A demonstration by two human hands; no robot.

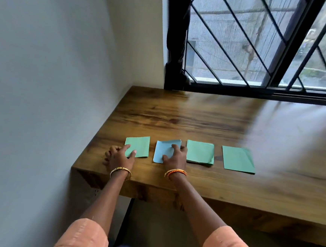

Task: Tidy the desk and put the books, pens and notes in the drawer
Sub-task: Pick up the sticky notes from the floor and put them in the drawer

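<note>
Several square paper notes lie in a row near the front edge of the wooden desk (198,114). My left hand (119,156) pinches the near left corner of the leftmost green note (140,146) between thumb and forefinger. My right hand (175,157) grips the light blue note (164,149) beside it, and that note's right side is lifted and creased. A green note with a curled corner (199,152) and another flat green note (237,159) lie untouched further right. No drawer, books or pens are in view.
A grey wall (54,76) runs along the desk's left side. A barred window (262,43) with a black frame stands behind the desk. The desk's front edge drops to the floor below my arms.
</note>
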